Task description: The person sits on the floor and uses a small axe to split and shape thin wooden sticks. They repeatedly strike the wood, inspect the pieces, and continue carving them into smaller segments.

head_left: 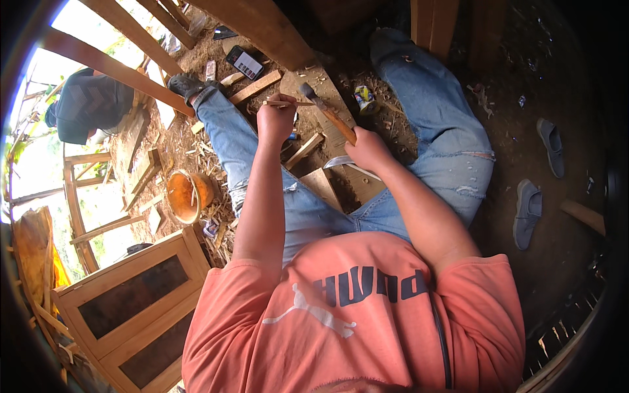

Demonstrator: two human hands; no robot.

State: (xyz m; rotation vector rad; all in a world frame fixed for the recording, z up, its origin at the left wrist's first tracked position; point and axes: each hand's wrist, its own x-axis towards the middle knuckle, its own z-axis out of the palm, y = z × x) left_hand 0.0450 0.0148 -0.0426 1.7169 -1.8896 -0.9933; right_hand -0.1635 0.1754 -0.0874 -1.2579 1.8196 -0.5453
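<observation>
My left hand (276,119) is closed round a thin wooden stick (270,103), its narrow end pointing right over a wooden plank (335,98) between my legs. In my right hand (370,154) is the wooden handle of a hammer (339,124). The hammer's dark head is close to the stick's right end; whether they touch I cannot tell. A pale curved strip (339,160) lies beside my right hand, its kind unclear. Below the hands, a wood block (320,187) rests by the plank.
A phone (246,63) lies beyond my left hand. A yellow packet (365,100) is right of the plank. An orange bucket (205,191) stands left among shavings, near a framed wooden panel (131,281). Another person (95,105) bends at far left. Grey shoes (527,213) lie right.
</observation>
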